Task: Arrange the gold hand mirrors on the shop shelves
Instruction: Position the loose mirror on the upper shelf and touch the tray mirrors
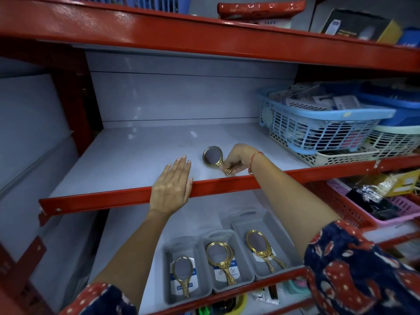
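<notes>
A small round gold hand mirror [212, 156] lies on the white middle shelf [141, 155], close to its red front lip. My right hand [238, 159] grips its gold handle. My left hand [171, 186] rests flat over the red shelf edge, fingers spread, holding nothing. On the shelf below, three grey trays hold more gold mirrors: one in the left tray [183, 275], a stacked pair in the middle tray [219, 255] and another pair in the right tray [259, 245].
Light blue [318, 119] and cream [329, 158] mesh baskets full of packets crowd the right of the middle shelf. A red basket [336, 201] and pink basket [400, 210] sit lower right. Boxes stand on the top shelf [204, 37]. A red upright post [75, 98] bounds the left.
</notes>
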Action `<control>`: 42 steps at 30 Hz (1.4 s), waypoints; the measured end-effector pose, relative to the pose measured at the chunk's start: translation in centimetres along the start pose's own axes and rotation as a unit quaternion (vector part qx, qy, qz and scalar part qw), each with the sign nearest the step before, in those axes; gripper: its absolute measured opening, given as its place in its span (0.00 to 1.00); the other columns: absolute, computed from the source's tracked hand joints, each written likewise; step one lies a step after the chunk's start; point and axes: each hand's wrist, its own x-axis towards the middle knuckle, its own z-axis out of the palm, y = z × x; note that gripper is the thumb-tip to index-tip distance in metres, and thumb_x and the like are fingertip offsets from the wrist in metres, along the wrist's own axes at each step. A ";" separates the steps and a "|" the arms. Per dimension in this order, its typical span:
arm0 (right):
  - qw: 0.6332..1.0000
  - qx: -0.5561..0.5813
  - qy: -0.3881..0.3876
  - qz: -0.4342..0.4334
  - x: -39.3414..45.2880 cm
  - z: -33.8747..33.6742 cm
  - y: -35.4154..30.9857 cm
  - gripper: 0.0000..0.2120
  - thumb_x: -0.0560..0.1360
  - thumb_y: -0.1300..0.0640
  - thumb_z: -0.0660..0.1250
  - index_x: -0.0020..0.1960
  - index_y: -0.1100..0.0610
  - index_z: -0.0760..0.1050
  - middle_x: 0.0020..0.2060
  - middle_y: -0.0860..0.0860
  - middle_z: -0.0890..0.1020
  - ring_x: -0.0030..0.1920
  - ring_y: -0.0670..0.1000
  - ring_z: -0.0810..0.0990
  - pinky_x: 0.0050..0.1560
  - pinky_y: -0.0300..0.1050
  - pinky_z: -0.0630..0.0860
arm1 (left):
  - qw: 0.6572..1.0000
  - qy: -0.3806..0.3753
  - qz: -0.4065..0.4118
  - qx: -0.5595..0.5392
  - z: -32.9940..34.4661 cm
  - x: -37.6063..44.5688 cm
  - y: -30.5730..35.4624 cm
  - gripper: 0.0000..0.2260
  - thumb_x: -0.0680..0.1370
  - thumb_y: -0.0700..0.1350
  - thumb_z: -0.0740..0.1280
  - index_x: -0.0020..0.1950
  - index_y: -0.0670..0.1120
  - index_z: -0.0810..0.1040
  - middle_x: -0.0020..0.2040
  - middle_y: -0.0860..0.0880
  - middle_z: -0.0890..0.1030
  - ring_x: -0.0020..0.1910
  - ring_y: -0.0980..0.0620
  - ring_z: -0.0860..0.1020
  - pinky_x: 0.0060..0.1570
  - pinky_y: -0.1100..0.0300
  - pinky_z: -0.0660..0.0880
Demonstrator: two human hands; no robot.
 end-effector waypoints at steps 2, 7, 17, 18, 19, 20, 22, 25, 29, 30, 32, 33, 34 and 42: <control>0.992 0.126 -0.010 -0.015 -1.1 -0.4 0.7 0.10 0.77 0.65 0.65 0.36 0.61 0.73 0.18 0.49 0.79 0.27 0.45 0.77 0.55 0.41 0.78 | 1.000 -0.016 0.002 0.002 -0.4 0.0 0.0 0.22 0.82 0.48 0.51 0.64 0.39 0.80 0.65 0.41 0.80 0.63 0.46 0.81 0.64 0.50 0.77; 0.935 0.341 -0.051 -0.086 -5.5 -0.7 4.1 0.05 0.73 0.67 0.69 0.41 0.59 0.77 0.26 0.48 0.83 0.29 0.44 0.83 0.39 0.36 0.82 | 0.998 -0.067 -0.003 -0.007 -1.5 -1.5 0.5 0.23 0.80 0.51 0.56 0.70 0.41 0.75 0.71 0.43 0.75 0.70 0.44 0.74 0.71 0.42 0.68; 0.898 0.408 -0.164 -0.023 -8.4 8.5 12.8 0.05 0.74 0.66 0.68 0.48 0.59 0.78 0.39 0.49 0.85 0.42 0.45 0.84 0.45 0.37 0.82 | 0.973 -0.211 -0.014 -0.089 -2.1 -10.3 4.1 0.29 0.82 0.55 0.48 0.77 0.39 0.61 0.79 0.41 0.61 0.78 0.45 0.61 0.77 0.45 0.53; 0.896 0.410 -0.173 -0.010 -8.2 9.5 13.3 0.05 0.74 0.66 0.67 0.49 0.59 0.77 0.41 0.50 0.85 0.44 0.46 0.83 0.45 0.38 0.82 | 0.964 -0.238 -0.027 -0.116 -2.1 -11.4 4.6 0.30 0.82 0.56 0.45 0.77 0.39 0.61 0.79 0.42 0.60 0.78 0.44 0.60 0.77 0.45 0.53; 0.892 0.415 -0.180 0.002 -7.9 10.5 13.7 0.05 0.74 0.67 0.67 0.49 0.59 0.77 0.42 0.50 0.84 0.45 0.47 0.82 0.45 0.38 0.82 | 0.952 -0.265 -0.049 -0.147 -2.1 -12.6 5.0 0.31 0.81 0.57 0.42 0.78 0.39 0.60 0.79 0.42 0.58 0.79 0.45 0.58 0.78 0.46 0.53; 0.887 0.423 -0.187 0.017 -7.5 11.6 14.1 0.06 0.74 0.67 0.67 0.49 0.60 0.77 0.43 0.51 0.84 0.46 0.48 0.82 0.46 0.39 0.83 | 0.935 -0.292 -0.080 -0.186 -1.9 -13.8 5.3 0.32 0.81 0.58 0.40 0.79 0.40 0.57 0.80 0.44 0.56 0.80 0.46 0.56 0.79 0.48 0.52; 0.887 0.418 -0.191 0.043 -6.6 13.8 14.6 0.06 0.74 0.67 0.68 0.49 0.60 0.77 0.46 0.52 0.84 0.49 0.50 0.82 0.49 0.40 0.82 | 0.889 -0.335 -0.156 -0.270 -1.3 -16.1 5.7 0.29 0.82 0.57 0.44 0.80 0.43 0.53 0.81 0.47 0.53 0.81 0.49 0.52 0.79 0.52 0.52; 0.895 0.393 -0.196 0.083 -5.0 17.4 14.7 0.05 0.74 0.68 0.68 0.48 0.61 0.78 0.40 0.50 0.85 0.41 0.47 0.83 0.42 0.38 0.83 | 0.784 -0.407 -0.313 -0.349 -0.3 -18.4 6.4 0.27 0.83 0.56 0.46 0.79 0.46 0.58 0.79 0.45 0.62 0.78 0.46 0.62 0.75 0.51 0.62; 0.904 0.364 -0.184 0.130 -2.2 23.2 14.5 0.13 0.75 0.73 0.64 0.59 0.72 0.74 0.51 0.56 0.83 0.31 0.48 0.81 0.55 0.45 0.78 | 0.568 -0.386 -0.577 -0.442 0.2 -19.4 6.9 0.38 0.73 0.70 0.39 0.48 0.48 0.81 0.43 0.44 0.82 0.44 0.47 0.80 0.47 0.55 0.76; 0.909 0.350 -0.181 0.134 -1.6 24.6 14.2 0.11 0.75 0.73 0.64 0.56 0.72 0.75 0.53 0.60 0.82 0.34 0.50 0.80 0.54 0.46 0.79 | 0.517 -0.369 -0.620 -0.461 0.7 -19.7 6.9 0.39 0.75 0.69 0.39 0.55 0.46 0.81 0.51 0.41 0.82 0.52 0.44 0.80 0.55 0.52 0.76; 0.929 0.307 -0.159 0.134 -0.6 27.0 13.4 0.04 0.74 0.72 0.65 0.48 0.69 0.77 0.50 0.63 0.82 0.38 0.54 0.82 0.49 0.49 0.83 | 0.417 -0.329 -0.675 -0.512 1.9 -20.2 7.0 0.35 0.81 0.63 0.41 0.72 0.42 0.72 0.68 0.38 0.75 0.69 0.39 0.73 0.69 0.47 0.69; 0.940 0.283 -0.139 0.133 -0.2 28.0 13.0 0.03 0.74 0.71 0.65 0.47 0.69 0.77 0.49 0.63 0.83 0.42 0.57 0.84 0.49 0.52 0.83 | 0.380 -0.310 -0.682 -0.542 2.2 -20.2 7.1 0.34 0.81 0.61 0.40 0.74 0.41 0.68 0.72 0.38 0.72 0.72 0.39 0.69 0.73 0.46 0.66; 0.951 0.255 -0.113 0.131 0.3 28.9 12.7 0.04 0.74 0.70 0.66 0.48 0.69 0.77 0.50 0.64 0.83 0.47 0.60 0.84 0.49 0.54 0.83 | 0.358 -0.296 -0.683 -0.563 2.5 -20.0 7.1 0.34 0.81 0.61 0.39 0.75 0.41 0.66 0.73 0.38 0.70 0.73 0.40 0.68 0.75 0.46 0.63; 0.996 -0.029 -0.066 0.058 1.1 31.5 12.7 0.14 0.77 0.64 0.61 0.62 0.65 0.76 0.62 0.59 0.79 0.62 0.56 0.78 0.50 0.41 0.74 | 0.387 -0.311 -0.730 -0.470 4.1 -20.9 7.8 0.39 0.79 0.66 0.41 0.76 0.40 0.66 0.72 0.37 0.71 0.72 0.39 0.70 0.73 0.44 0.67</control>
